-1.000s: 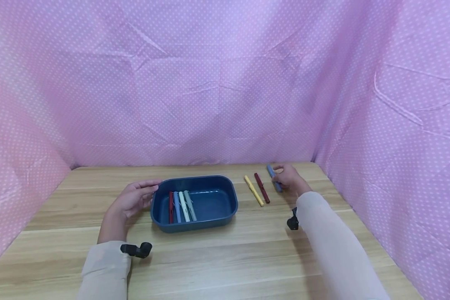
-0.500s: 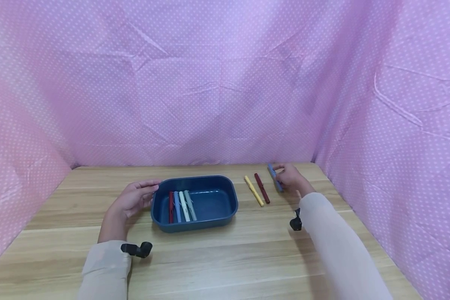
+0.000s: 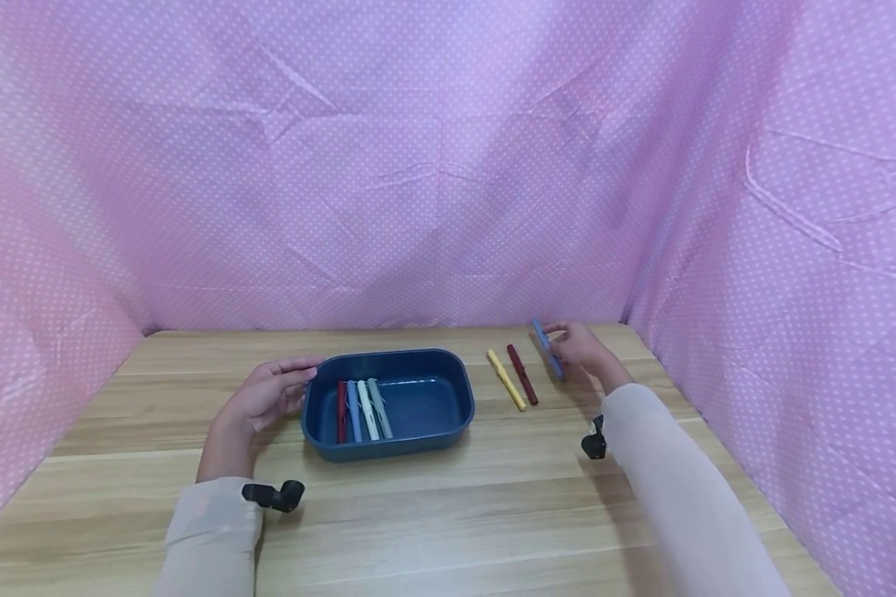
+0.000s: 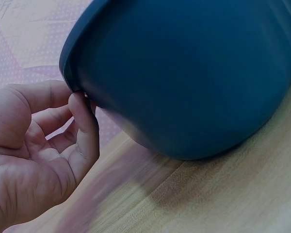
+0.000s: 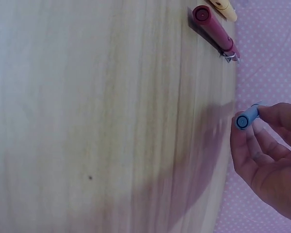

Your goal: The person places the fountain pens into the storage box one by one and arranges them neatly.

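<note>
My right hand [image 3: 581, 347] pinches a blue pen [image 3: 542, 333] between thumb and fingers at the table's far right. In the right wrist view the same pen [image 5: 246, 118] points its round end at the camera, and a shadow falls on the wood below. My left hand [image 3: 267, 396] pinches the left rim of a dark blue rectangular box [image 3: 418, 448]; the left wrist view has the fingertips [image 4: 78, 99] right at that rim. Inside the box, side by side at its left, lie a red pen [image 3: 341, 412], a blue pen [image 3: 354, 410], a pale green pen [image 3: 368, 410] and a grey-green pen [image 3: 380, 409].
Between the box and my right hand, a yellow pen [image 3: 506, 380] and a dark red pen [image 3: 522, 375] lie slanted on the wooden table [image 3: 418, 531]. Pink dotted cloth [image 3: 433, 207] hangs behind the table and along both sides.
The blue pen in my right hand has risen slightly from the table, and the right forearm has shifted a little to the right. My left hand stays at the box.
</note>
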Action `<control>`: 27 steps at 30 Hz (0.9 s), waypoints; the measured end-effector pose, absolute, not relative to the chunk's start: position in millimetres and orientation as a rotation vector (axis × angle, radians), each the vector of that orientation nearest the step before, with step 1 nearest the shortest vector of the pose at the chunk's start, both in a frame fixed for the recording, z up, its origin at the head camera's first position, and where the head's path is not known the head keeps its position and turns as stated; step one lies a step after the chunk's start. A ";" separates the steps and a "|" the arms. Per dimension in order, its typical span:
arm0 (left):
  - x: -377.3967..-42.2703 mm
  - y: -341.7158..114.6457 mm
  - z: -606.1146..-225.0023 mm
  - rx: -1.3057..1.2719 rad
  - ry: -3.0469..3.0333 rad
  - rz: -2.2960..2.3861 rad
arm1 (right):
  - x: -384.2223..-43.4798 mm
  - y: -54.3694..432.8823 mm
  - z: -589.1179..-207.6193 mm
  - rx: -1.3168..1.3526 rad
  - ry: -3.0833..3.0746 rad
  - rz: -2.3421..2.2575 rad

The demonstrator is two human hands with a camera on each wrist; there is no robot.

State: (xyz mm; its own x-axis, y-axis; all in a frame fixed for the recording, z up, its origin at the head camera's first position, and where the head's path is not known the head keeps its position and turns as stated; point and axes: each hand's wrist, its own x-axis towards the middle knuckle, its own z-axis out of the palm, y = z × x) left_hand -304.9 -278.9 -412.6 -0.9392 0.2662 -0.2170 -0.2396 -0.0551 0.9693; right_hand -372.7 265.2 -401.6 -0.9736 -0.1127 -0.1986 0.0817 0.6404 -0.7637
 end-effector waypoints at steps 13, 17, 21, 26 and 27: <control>-305.6 -280.9 -412.3 0.025 1.881 2.057 | -368.3 259.1 -394.8 -0.047 2.529 -1.393; -305.9 -281.5 -412.9 0.034 1.877 2.059 | -363.2 252.8 -387.4 -0.058 2.506 -1.428; -305.8 -281.4 -413.2 0.037 1.885 2.055 | -362.9 250.0 -387.0 -0.069 2.467 -1.478; -306.4 -281.6 -413.3 0.038 1.890 2.048 | -363.9 246.0 -389.1 -0.096 2.455 -1.514; -306.6 -281.7 -413.4 0.037 1.890 2.048 | -363.8 244.8 -388.7 -0.098 2.448 -1.521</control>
State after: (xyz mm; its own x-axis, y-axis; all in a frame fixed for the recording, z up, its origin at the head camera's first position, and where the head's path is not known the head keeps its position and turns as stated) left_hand -306.6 -281.7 -413.4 -0.9375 0.2723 -0.2165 -0.2377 -0.0469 0.9702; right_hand -363.8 244.8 -388.7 -0.9647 -0.1914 -0.1809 0.0774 0.4503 -0.8895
